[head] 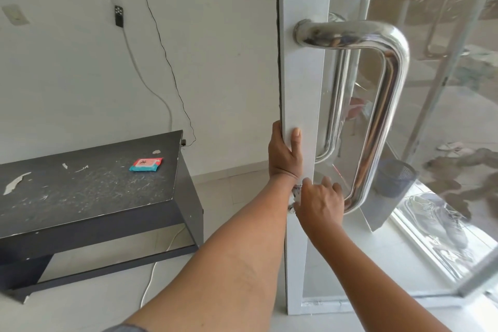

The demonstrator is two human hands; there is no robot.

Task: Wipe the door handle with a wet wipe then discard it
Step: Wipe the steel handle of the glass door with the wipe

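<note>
A shiny steel D-shaped door handle (388,105) is fixed to the white frame of a glass door (299,75). My left hand (284,155) grips the door's edge, thumb on the front face. My right hand (320,203) is closed around the handle's lower end where it meets the frame; a bit of white wet wipe (295,197) shows at the hand's left side, mostly hidden by the fingers. A pink and teal wet wipe pack (146,164) lies on the dark bench (80,191) to the left.
A dark mesh waste bin (393,178) stands behind the glass, right of the handle's lower end. Shoes (436,215) lie on the floor beyond the glass. Cables hang down the white wall (161,62) and run under the bench.
</note>
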